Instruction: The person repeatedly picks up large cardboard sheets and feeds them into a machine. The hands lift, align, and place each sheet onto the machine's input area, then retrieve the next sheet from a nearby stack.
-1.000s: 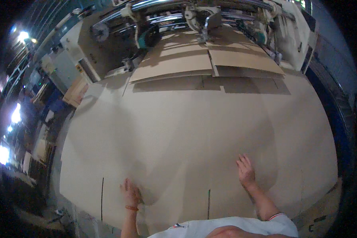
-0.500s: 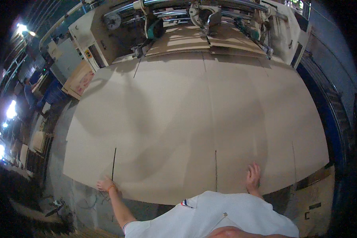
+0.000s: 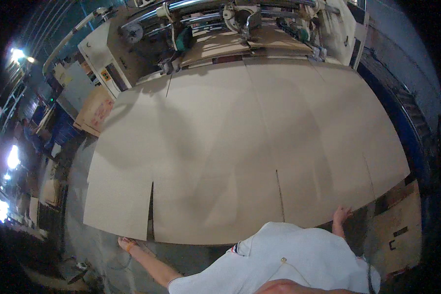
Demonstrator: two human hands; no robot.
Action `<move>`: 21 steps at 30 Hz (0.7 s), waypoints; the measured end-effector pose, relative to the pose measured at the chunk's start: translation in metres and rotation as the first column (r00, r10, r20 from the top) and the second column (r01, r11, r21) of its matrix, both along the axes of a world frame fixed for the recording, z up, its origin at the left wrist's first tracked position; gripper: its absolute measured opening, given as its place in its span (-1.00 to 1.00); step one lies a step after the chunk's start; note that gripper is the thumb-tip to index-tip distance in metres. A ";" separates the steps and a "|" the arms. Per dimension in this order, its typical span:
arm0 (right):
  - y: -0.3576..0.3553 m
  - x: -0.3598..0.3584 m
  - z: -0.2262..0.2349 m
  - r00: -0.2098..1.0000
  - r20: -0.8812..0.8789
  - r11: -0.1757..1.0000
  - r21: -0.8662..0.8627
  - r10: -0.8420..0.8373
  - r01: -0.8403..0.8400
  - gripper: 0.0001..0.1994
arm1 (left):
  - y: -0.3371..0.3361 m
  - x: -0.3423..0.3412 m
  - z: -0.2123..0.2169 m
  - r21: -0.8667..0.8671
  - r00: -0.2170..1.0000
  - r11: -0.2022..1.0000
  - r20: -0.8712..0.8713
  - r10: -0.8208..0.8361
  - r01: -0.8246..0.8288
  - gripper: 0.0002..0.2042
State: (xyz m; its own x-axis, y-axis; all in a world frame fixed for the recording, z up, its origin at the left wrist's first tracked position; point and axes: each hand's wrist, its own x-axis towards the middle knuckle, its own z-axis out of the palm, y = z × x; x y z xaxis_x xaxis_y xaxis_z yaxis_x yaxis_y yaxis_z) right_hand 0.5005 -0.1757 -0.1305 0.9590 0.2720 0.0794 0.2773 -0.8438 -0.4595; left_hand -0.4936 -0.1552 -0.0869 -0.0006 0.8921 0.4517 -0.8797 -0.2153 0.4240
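Holding a very large slotted cardboard sheet [image 3: 240, 152] by its near edge, head view only: left hand [image 3: 126, 243] sits just under the near-left corner flap, fingers curled at the edge, though whether they actually pinch the board I cannot tell (small and dim). Right hand [image 3: 341, 214] is at the near-right edge, fingers spread and pressed on the board, so an open, flat contact rather than a closed grip.

Sheet runs away from both hands toward the machine [image 3: 240, 19] at the far end, where it meets other board pieces on the feed bed. Two slots [image 3: 151, 210] cut in from the near edge, one just beyond the left hand, one between the hands.

Risks, as a judgement:
- Board sags or creases between the hands, since they are well apart and only the edge is supported.
- Left corner flap folds at the slot next to the left hand if lifted unevenly.
- Right hand slips, being flat on the surface with nothing pinched.
- Sheet skews at the far end and enters the machine crooked (one hand pushing ahead of the other would do it).
- Brown box [image 3: 394, 230] just right of the right hand could snag the edge.
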 end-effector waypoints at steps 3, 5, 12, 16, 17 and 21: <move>0.002 0.031 -0.008 0.979 -0.078 0.918 -0.342 0.186 -0.202 -0.40 | 0.010 0.005 0.017 -0.499 0.826 0.687 -0.112 0.552 -0.528 -0.54; 0.001 0.020 -0.015 0.980 -0.091 0.928 -0.317 0.176 -0.196 -0.39 | 0.033 0.017 0.050 -0.648 0.662 0.318 -0.394 0.637 -0.692 -0.52; 0.018 0.016 -0.028 0.996 -0.042 0.996 0.034 -0.084 0.085 -0.32 | 0.030 0.043 0.160 -0.334 0.401 0.221 -0.750 0.526 -0.916 -0.49; 0.018 0.005 -0.014 0.981 0.118 0.987 -0.024 -0.152 0.156 -0.32 | 0.044 0.193 0.243 -0.239 0.237 0.083 -0.741 0.629 -0.968 -0.47; 0.025 0.001 -0.012 0.980 0.167 0.993 -0.025 -0.109 0.115 -0.33 | 0.037 0.196 0.243 -0.211 0.243 0.125 -0.757 0.607 -0.970 -0.45; 0.100 -0.041 0.040 0.909 0.023 0.840 0.373 0.417 -0.395 -0.51 | -0.025 0.167 0.187 0.025 0.035 0.194 -0.953 0.300 -0.981 -0.39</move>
State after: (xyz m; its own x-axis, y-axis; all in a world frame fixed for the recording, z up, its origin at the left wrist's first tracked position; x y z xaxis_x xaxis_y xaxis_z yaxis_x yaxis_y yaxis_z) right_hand 0.4592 -0.0752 -0.0905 0.7749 0.6005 0.1974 0.5226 -0.4330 -0.7345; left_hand -0.3266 -0.1805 0.1000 -0.7880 0.5948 0.1589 0.2622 0.0907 0.9607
